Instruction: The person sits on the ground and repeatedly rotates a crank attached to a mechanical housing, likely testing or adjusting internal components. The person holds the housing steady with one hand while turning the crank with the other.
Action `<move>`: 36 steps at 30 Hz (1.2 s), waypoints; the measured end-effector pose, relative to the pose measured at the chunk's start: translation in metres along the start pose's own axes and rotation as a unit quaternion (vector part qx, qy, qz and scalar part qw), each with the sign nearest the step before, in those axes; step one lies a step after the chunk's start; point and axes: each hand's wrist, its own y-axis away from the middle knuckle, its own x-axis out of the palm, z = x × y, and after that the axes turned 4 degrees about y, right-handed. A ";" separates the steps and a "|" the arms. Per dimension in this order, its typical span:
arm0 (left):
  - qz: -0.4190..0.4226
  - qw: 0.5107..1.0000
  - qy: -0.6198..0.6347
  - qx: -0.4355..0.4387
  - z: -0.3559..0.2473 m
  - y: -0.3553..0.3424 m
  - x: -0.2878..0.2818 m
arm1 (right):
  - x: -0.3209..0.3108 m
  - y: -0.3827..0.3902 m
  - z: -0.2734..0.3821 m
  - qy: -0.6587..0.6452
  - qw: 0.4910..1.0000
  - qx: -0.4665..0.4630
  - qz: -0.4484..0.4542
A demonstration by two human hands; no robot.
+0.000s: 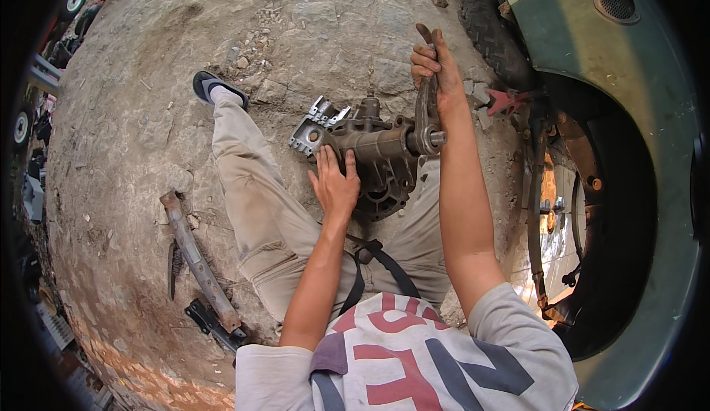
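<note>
A greasy brown cast-metal gearbox [370,145] sits on the ground between my legs. From its right end a shaft sticks out, carrying a heavy steel lever arm [427,119] that points away from me. My right hand [440,67] is closed round the far end of that arm, with the thumb and a finger extended along it. My left hand [336,187] lies with spread fingers on the near left side of the housing, beside a bright silver cast part [318,126]. My left palm's contact with the housing is hidden.
At the right stands a green vehicle body [665,189] with an open wheel arch. A tyre [494,37] and a red metal stand [506,102] are near it. To my left lie a rusty metal bar [196,255] and a black bracket [211,322]. Loose stones [242,62] dot the ground.
</note>
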 end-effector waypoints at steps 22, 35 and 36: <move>0.012 0.908 0.145 0.393 -0.057 0.049 -0.012 | -0.002 -0.002 0.001 -0.014 1.000 0.013 0.007; -0.008 0.989 0.149 -0.008 0.013 -0.005 0.002 | -0.001 -0.001 0.001 -0.006 1.000 0.007 0.004; -0.025 0.993 0.102 0.045 0.008 0.004 0.007 | -0.001 -0.001 0.001 -0.003 1.000 0.006 0.001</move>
